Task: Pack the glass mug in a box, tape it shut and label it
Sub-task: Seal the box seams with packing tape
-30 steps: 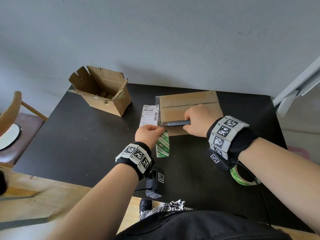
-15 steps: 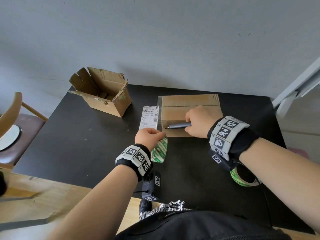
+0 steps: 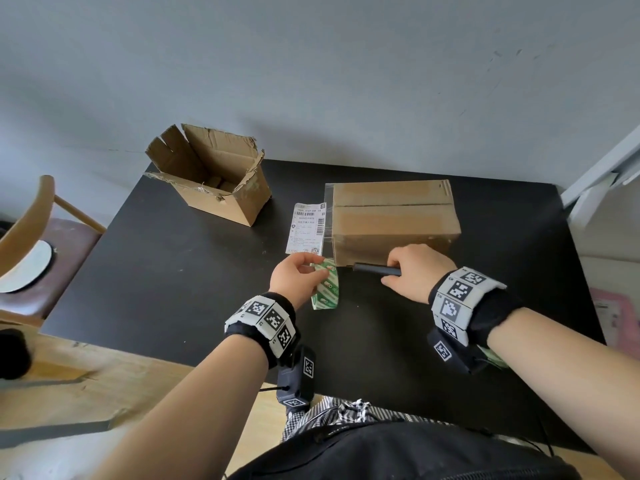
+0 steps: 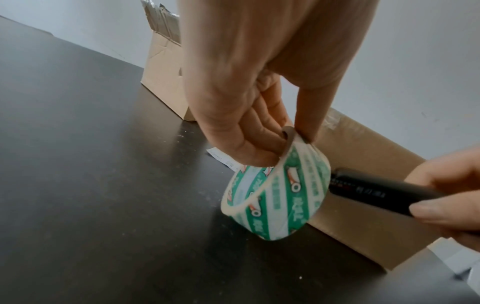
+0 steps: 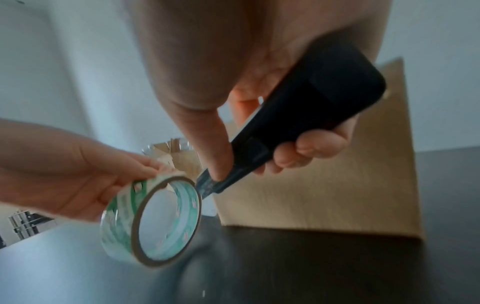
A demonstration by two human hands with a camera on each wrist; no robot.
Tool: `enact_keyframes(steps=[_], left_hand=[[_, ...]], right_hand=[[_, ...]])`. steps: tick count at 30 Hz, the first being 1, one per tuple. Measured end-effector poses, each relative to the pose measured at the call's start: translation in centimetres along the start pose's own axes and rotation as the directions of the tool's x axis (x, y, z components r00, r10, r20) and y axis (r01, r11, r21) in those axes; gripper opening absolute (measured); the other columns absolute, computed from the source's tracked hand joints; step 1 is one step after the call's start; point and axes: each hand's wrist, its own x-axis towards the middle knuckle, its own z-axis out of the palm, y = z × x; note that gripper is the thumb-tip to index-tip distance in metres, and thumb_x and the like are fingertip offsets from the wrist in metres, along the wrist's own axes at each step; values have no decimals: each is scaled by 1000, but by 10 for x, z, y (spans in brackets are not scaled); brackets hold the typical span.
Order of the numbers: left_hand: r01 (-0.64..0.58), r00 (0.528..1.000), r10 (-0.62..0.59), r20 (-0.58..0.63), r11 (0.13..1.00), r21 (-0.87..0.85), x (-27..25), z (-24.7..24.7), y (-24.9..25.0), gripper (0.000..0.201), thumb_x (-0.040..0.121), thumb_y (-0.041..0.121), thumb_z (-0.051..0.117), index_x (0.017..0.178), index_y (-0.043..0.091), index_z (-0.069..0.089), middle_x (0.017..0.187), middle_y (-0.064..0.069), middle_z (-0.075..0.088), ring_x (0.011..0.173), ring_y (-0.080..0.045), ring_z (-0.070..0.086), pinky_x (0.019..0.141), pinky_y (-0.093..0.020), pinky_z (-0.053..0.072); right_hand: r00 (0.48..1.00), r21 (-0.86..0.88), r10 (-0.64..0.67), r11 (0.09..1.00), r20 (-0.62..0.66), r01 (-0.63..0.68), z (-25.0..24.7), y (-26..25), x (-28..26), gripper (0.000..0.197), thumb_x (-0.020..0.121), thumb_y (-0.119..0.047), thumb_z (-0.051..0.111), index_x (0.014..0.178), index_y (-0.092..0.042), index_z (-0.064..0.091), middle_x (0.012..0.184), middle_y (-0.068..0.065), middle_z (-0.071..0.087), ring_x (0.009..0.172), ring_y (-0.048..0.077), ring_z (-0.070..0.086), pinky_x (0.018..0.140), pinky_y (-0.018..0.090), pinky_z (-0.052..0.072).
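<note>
- so my left hand (image 3: pixel 294 278) pinches the tape roll (image 3: pixel 327 289) by its rim, thumb outside and fingers through the core, and holds it just off the closed box's (image 3: pixel 394 220) near left corner; i judge that keeps the clear tape running from roll to box taut enough to cut.
- my right hand (image 3: pixel 415 271) is wrapped tight round the black cutter (image 3: pixel 375 270), thumb pressed forward along it, its tip pointing left at the gap between roll and box; that reads to me as the cut that frees the roll.
- the glass mug is nowhere in view; with the flaps down and clear tape overhanging the left end of the box, i take it to be inside, though i cannot confirm it.
- the shipping label (image 3: pixel 308 228) lies flat on the desk (image 3: pixel 173 271), just left of the box and not stuck on, so labelling is not yet done. a torn open box (image 3: pixel 211 178) sits at the far left corner of the desk.
- the head view gives me the layout, but hides the blade behind roll and knuckles.
- the right wrist view shows the cutter's tip (image 5: pixel 205 185) right against the roll's outer edge, and my thumb riding the slider end.
- the left wrist view shows how my fingers (image 4: pixel 262 131) hook the roll (image 4: pixel 275 193), and that the roll hangs clear of the desk.
- none of the views shows the tape strand itself sharply at the cut.
</note>
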Motion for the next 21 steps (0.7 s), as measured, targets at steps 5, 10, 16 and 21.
enact_keyframes(steps=[5,10,16,21], left_hand=[[-102,995,105,-1,975,197,-4,-8,-7,18,79,12,71,89,25,62,88,-13,69,82,-27,69,81,-41,56],[-173,984,148,97,917,359,-8,-20,2,73,78,12,74,139,29,37,80,1,66,80,-11,62,81,-27,48],[-252,968,168,188,590,767,-6,-28,4,49,84,20,59,129,29,43,98,9,63,96,-18,60,76,-29,47],[-256,965,157,208,424,869,2,-32,-4,25,86,22,51,111,28,50,104,6,63,95,-23,60,72,-30,46]], right_hand=[[996,57,55,997,63,-59,35,8,2,34,89,-37,53,118,-19,53,114,2,51,93,19,56,79,35,51],[992,104,68,991,102,-79,56,8,8,39,89,-26,53,126,-19,47,125,4,45,102,23,56,84,36,49],[996,26,51,998,68,-53,73,4,17,35,89,-24,57,122,-18,47,123,4,49,115,25,47,91,35,42],[999,-42,44,998,26,-43,77,-1,20,37,88,-28,59,123,-20,49,121,3,53,116,24,45,93,33,39]])
